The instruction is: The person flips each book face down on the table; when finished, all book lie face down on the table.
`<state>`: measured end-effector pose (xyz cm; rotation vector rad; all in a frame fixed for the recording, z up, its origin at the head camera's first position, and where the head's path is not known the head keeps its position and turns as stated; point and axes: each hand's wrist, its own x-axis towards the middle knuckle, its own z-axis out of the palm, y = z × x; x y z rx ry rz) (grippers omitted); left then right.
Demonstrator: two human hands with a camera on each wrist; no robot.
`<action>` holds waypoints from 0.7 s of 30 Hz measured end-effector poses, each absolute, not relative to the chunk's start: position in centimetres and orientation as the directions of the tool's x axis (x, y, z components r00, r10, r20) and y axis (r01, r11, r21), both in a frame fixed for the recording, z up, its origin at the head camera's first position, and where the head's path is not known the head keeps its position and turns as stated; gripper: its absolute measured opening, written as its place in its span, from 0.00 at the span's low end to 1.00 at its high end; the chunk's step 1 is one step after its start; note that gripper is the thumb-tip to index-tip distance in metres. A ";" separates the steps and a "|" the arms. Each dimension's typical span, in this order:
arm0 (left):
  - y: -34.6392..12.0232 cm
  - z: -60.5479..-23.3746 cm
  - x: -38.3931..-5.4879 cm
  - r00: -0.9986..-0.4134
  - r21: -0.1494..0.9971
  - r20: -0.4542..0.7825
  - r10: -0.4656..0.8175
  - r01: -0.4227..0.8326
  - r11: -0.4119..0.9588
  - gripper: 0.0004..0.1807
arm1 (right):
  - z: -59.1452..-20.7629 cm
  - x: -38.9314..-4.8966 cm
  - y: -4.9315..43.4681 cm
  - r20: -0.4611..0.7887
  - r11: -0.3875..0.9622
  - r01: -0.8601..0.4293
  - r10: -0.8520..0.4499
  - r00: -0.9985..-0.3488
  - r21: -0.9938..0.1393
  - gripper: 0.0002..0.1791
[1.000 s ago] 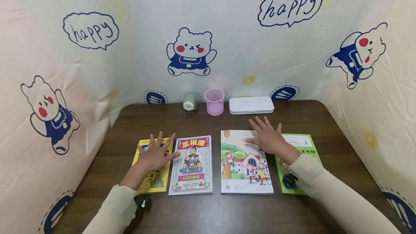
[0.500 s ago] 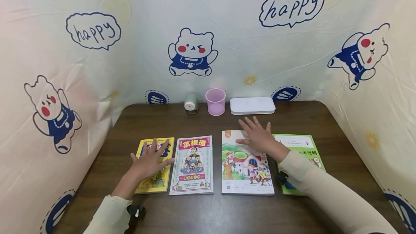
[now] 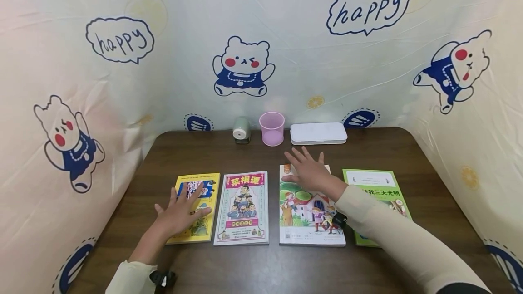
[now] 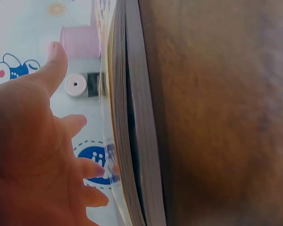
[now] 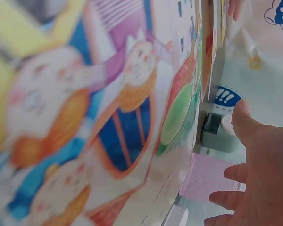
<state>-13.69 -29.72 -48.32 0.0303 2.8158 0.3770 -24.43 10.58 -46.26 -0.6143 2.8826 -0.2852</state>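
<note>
My left hand [image 3: 177,217] hovers with spread fingers over a yellow book [image 3: 204,232], partly covering its cover. In the left wrist view that hand [image 4: 33,146] is apart from the book's page edges [image 4: 144,117]. My right hand [image 3: 309,175], fingers also spread, is above the upper part of a white picture-cover book [image 3: 300,221]. The right wrist view has the cover [image 5: 132,94] filling the left side, with the hand [image 5: 271,174] beyond. Neither hand holds anything. Between them lies a pink-bordered book [image 3: 242,208]. A green book [image 3: 382,185] sits partly beneath the right sleeve.
Along the table's back edge stand a green pencil sharpener [image 3: 241,130], a pink cup [image 3: 272,129] and a flat white case [image 3: 318,134]. A printed cloth [image 3: 163,80] rises behind and beside the brown table [image 3: 261,269]. Dark wrist cameras sit at both cuffs.
My left hand has drifted left and nearer to me over the yellow book. The right hand has moved left across the white book, uncovering more of the green one. The books lie still.
</note>
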 end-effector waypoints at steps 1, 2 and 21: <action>-29.8 -48.3 -13.5 -0.954 0.262 -0.295 0.058 -0.022 0.965 0.53 | -46.3 -24.5 10.4 -0.137 0.895 -0.387 -0.421 -0.897 -0.221 0.50; -29.9 -48.4 -13.4 -0.953 0.266 -0.298 0.056 -0.027 0.963 0.53 | -46.2 -24.5 10.1 -0.138 0.894 -0.391 -0.425 -0.894 -0.221 0.50; -32.2 -48.3 -10.6 -0.930 0.384 -0.368 0.028 -0.124 0.915 0.61 | -46.9 -25.2 5.8 -0.161 0.853 -0.460 -0.504 -0.848 -0.247 0.49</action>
